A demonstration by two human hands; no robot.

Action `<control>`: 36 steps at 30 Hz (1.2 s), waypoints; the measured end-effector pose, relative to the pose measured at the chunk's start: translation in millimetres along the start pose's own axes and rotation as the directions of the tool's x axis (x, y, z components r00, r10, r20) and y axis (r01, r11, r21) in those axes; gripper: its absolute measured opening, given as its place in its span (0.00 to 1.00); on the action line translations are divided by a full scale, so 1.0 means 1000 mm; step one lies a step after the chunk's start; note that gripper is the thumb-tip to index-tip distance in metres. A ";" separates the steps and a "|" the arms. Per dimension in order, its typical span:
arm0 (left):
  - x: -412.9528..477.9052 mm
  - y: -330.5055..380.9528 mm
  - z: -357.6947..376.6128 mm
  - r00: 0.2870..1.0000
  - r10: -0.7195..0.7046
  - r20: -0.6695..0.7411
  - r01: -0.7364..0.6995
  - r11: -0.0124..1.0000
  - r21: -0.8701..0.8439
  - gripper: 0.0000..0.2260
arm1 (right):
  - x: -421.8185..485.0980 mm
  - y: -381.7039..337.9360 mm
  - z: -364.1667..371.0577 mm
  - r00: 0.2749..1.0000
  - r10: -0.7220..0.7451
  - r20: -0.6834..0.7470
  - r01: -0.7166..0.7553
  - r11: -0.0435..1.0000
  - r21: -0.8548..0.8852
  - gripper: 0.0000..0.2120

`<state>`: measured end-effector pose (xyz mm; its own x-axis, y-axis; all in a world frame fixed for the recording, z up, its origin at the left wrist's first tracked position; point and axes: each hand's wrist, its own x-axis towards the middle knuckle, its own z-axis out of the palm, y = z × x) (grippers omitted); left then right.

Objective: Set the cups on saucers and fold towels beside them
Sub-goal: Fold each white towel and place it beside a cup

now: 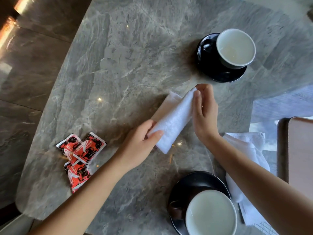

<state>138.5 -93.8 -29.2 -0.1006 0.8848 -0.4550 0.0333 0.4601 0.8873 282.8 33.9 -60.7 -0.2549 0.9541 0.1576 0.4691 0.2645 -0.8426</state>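
Note:
A white towel [172, 121], folded into a long narrow strip, lies slantwise on the grey marble table [118, 65]. My left hand [140, 143] pinches its near end between thumb and fingers. My right hand [205, 112] holds its far end by the fingertips, palm along the towel's right side. A dark cup with a pale inside [235, 48] stands on a black saucer [208, 65] at the far right. A second cup [210, 212] sits on another black saucer [191, 184] at the near edge. Another white towel [249, 150] lies crumpled under my right forearm.
Three red and black sachets [79, 155] lie at the table's near left. A brown tray [298, 150] sits at the right edge. The table's rounded edge falls off to a dark tiled floor [25, 82] on the left.

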 end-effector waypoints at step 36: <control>-0.011 0.001 -0.014 0.937 0.241 -0.252 0.023 0.677 0.736 0.13 | 0.013 -0.005 0.026 0.984 0.034 0.173 0.019 0.955 -0.296 0.13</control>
<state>125.9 -103.6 -22.0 -0.3366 0.9216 -0.1933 0.7516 0.3866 0.5345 255.2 41.7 -67.7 -0.3812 0.9237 0.0379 0.6934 0.3128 -0.6491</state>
